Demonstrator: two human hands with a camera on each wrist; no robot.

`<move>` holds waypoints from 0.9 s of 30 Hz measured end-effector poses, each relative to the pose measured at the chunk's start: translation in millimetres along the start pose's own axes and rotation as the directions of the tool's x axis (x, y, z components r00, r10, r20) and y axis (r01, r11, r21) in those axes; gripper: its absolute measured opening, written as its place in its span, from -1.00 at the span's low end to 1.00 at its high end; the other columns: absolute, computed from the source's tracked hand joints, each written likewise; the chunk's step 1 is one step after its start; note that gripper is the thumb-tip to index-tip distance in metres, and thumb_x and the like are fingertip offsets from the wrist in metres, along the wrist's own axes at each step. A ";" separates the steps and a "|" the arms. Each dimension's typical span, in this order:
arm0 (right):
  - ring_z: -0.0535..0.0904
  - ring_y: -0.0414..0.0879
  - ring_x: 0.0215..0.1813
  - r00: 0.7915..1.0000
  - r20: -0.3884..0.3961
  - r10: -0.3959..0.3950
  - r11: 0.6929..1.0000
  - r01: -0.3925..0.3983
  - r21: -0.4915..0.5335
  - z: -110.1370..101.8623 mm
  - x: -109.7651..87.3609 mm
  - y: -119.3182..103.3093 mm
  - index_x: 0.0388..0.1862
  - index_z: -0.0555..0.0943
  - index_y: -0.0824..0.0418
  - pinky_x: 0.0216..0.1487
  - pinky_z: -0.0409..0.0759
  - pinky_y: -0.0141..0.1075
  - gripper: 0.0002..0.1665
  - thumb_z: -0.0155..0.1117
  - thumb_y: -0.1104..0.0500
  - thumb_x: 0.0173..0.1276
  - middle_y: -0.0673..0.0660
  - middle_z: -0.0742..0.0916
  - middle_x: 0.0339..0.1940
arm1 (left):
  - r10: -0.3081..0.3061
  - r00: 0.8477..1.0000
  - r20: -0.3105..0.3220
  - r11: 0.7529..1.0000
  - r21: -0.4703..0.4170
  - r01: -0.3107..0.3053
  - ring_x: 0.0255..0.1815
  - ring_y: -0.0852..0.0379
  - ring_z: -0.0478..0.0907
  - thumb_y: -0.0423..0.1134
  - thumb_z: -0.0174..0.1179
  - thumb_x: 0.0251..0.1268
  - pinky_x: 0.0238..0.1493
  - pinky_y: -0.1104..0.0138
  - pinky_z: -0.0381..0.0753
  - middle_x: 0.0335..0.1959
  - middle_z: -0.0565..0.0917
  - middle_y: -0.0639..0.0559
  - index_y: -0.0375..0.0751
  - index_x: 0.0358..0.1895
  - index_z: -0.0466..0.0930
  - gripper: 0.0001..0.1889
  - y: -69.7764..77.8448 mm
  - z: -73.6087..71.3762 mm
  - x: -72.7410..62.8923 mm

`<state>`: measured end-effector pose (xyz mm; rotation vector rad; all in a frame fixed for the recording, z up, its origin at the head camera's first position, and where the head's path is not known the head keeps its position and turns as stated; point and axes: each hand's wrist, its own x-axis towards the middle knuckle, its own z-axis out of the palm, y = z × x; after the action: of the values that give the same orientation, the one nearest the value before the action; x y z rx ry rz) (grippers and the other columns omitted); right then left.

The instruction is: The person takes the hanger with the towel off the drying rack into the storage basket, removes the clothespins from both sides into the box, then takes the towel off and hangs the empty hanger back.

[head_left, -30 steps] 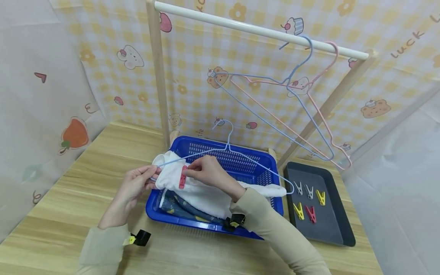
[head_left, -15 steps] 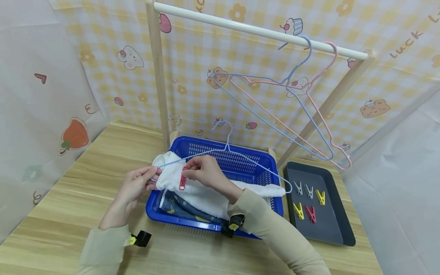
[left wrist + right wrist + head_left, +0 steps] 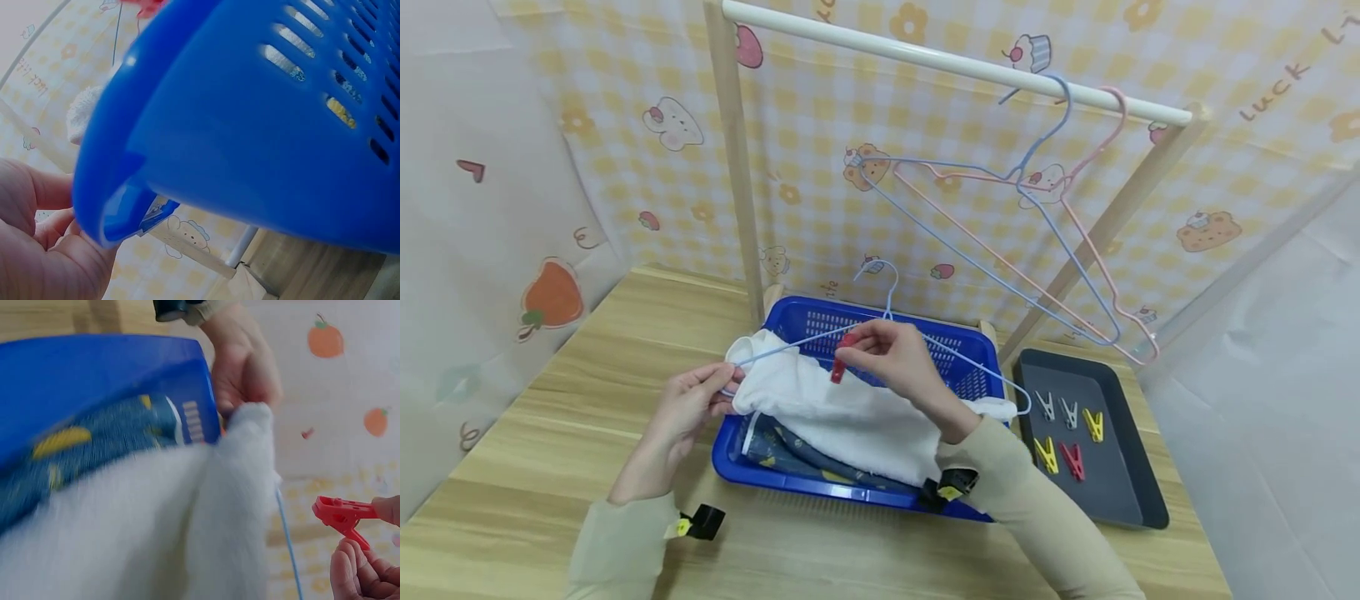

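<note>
A pale blue wire hanger lies over a blue perforated basket, with a white fluffy towel hanging along it. My left hand pinches the hanger's left end beside the towel's corner. Between thumb and fingers, my right hand holds a red clothespin above the towel; in the right wrist view that clothespin is apart from the cloth. Underneath the towel, a dark blue cloth with yellow patches lies in the basket. The basket wall hides most of the left hand's hold in the left wrist view.
A dark grey tray at the right holds several clothespins, including a red one and a yellow one. Behind the basket, a rack's white bar carries a blue hanger and a pink hanger.
My right hand has carried the red clothespin rightward, away from the towel's left part, where it was before. My left hand keeps its hold on the hanger's end. The head view has shifted slightly.
</note>
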<state>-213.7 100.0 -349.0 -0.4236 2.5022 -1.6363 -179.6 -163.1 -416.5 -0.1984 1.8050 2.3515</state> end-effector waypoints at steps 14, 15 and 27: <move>0.62 -0.10 -0.34 0.988 -0.152 0.030 0.977 -0.061 -0.203 -88.0 -48.0 21.2 -0.21 0.63 0.28 -0.36 0.61 -0.38 -0.76 0.36 0.15 0.23 0.12 0.72 -0.36 | -0.005 1.000 0.025 1.000 0.007 0.004 -0.55 0.28 0.56 -0.26 0.03 0.42 -0.48 0.52 0.60 -0.56 0.62 0.16 0.00 -0.49 0.66 -0.70 0.4 -0.2 1.0; 0.62 -0.10 -0.34 0.986 -0.163 0.038 0.972 -0.074 -0.223 -93.3 -52.5 23.6 -0.20 0.63 0.28 -0.37 0.60 -0.38 -0.74 0.36 0.12 0.23 0.11 0.72 -0.35 | -0.003 1.000 0.028 1.000 0.010 0.002 -0.56 0.28 0.56 -0.26 0.03 0.42 -0.48 0.52 0.60 -0.56 0.62 0.16 0.00 -0.49 0.66 -0.70 0.4 -0.2 1.1; 0.60 -0.08 -0.35 0.958 -0.273 0.092 0.913 -0.191 -0.361 -135.3 -93.9 41.4 -0.17 0.61 0.27 -0.38 0.56 -0.41 -0.66 0.33 0.03 0.26 0.12 0.72 -0.35 | -0.022 0.999 0.028 1.000 0.009 0.022 -0.56 0.27 0.55 -0.25 0.03 0.42 -0.48 0.52 0.60 -0.55 0.62 0.15 0.00 -0.49 0.66 -0.70 3.0 0.4 0.9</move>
<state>-165.2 262.2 -336.4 -0.0614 2.9715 -1.2073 -181.1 -163.3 -413.7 -0.1817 1.7902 2.3197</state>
